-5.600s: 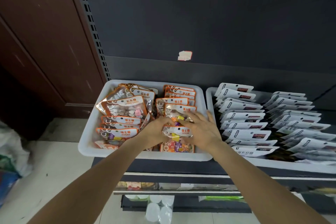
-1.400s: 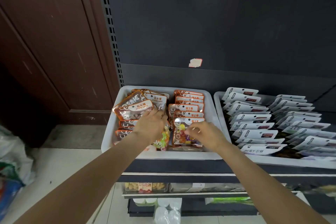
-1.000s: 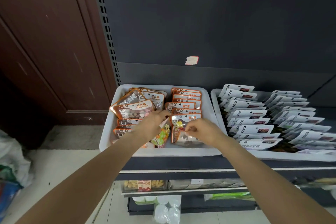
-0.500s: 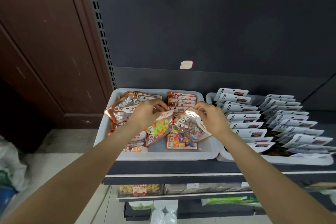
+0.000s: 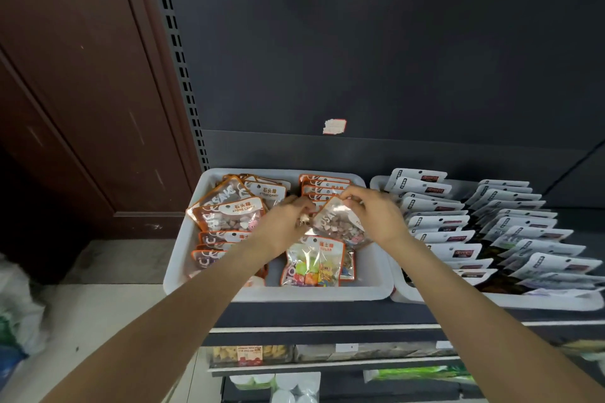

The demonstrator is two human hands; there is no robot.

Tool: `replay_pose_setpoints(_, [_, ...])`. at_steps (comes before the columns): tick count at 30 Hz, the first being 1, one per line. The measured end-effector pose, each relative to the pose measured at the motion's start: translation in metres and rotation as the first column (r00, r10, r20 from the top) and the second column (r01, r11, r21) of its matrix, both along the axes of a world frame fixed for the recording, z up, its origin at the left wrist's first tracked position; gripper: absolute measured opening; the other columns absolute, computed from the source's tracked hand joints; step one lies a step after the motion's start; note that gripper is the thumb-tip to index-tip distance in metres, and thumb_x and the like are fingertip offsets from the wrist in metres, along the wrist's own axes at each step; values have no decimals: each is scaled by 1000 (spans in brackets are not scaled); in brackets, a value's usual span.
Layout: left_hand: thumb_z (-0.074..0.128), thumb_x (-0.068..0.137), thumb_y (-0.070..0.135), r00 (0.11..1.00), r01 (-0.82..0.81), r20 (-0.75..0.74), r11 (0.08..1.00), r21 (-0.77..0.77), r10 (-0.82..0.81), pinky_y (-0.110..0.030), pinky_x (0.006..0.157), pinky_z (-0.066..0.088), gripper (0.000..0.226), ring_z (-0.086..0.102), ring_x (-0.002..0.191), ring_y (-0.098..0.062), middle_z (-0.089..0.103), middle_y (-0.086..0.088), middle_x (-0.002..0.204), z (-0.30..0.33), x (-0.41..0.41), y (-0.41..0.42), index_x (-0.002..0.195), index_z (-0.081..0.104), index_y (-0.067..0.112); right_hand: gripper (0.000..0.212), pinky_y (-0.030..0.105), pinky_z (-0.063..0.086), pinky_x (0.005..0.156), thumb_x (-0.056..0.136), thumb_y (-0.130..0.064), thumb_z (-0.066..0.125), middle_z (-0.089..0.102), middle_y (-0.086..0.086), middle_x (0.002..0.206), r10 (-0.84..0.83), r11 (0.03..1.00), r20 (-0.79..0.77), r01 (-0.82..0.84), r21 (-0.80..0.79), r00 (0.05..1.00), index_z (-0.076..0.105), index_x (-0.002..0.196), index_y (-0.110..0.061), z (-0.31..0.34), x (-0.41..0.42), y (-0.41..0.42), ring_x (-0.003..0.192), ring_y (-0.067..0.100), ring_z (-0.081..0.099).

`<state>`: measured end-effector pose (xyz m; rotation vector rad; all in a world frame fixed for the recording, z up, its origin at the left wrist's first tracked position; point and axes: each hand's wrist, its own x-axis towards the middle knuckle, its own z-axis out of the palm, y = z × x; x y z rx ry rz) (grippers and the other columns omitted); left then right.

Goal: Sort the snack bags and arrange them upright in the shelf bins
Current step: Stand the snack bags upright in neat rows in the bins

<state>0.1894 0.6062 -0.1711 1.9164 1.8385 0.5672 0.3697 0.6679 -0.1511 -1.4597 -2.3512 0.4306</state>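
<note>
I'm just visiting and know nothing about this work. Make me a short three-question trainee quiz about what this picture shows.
1. True or false: the white-labelled packs share the left bin with the orange-trimmed candy bags.
2. Which hands hold the raised bag of brown stone candy? A) left only B) right only C) both
3. Fill in: the colourful candy bag at the front of the left bin lies directly ___ the raised bag.

Key
1. False; they fill the right bin.
2. C; the left hand and right hand each pinch it.
3. Below.
</note>
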Motion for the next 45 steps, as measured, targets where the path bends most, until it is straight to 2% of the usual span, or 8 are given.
replay_pose_setpoints(5, [55,94,24,895,-87,-415,976,200,165,-41,113,22,50,28,137,-29,37,-8,146,9,-59,-27,141,41,17,18,33,46,83,96,-19,52,67,-1,112,195,978,-23,-197,-68,980,67,106,-18,-2,-44,-5,104,20,59])
replay_pose_setpoints(12, [48,97,14,943,-152,-295,988,22,151,-37,87,50,36,62,104,-28,63,-5,124,8,-117,-53,128,54,32,19,32,49,71,100,-23,43,64,1,108,95,995,11,-95,10,995,61,107,-21,-2,-103,-11,93,22,60])
replay_pose_setpoints(16, [51,97,16,955,-66,-295,995,-73,42,-27,86,50,27,64,101,-19,66,2,117,7,-129,-60,118,60,30,20,28,46,70,100,-22,45,64,1,112,68,998,52,-68,-5,996,61,111,-21,-1,-116,-12,96,21,60])
replay_pose_setpoints(27, [55,95,19,972,-205,-99,975,87,213,-27,84,54,18,64,95,-13,68,4,110,4,-134,-65,110,63,24,21,27,43,94,91,-15,59,66,1,116,270,935,-163,-299,-191,949,68,111,-15,7,-165,-27,109,17,59])
replay_pose_setpoints(29, [54,95,22,974,-191,-105,977,95,201,-27,84,54,19,64,97,-14,67,6,113,3,-133,-66,110,64,26,30,30,43,99,90,-16,62,62,1,122,243,930,-183,-282,-235,953,63,119,-17,8,-155,-27,112,16,57])
replay_pose_setpoints(34, [53,96,25,973,-185,-119,978,98,196,-30,87,54,20,64,102,-13,65,7,118,2,-133,-63,112,65,29,27,35,49,92,94,-19,57,61,5,125,41,986,86,-26,-167,995,62,120,-19,-10,-118,-19,111,24,58])
replay_pose_setpoints(42, [53,96,21,963,-226,-115,964,140,243,-31,85,55,19,64,98,-15,67,6,114,2,-129,-65,108,66,28,22,28,45,90,94,-16,57,67,6,117,99,986,-46,-105,-134,994,71,110,-14,-13,-147,-37,107,23,59])
replay_pose_setpoints(45, [52,96,17,960,-192,-173,967,167,220,-33,97,48,30,54,117,-18,56,4,130,6,-124,-67,123,58,29,28,29,47,91,95,-21,55,63,5,123,70,970,-83,-87,-226,994,64,121,-16,-14,-137,-39,112,23,58])
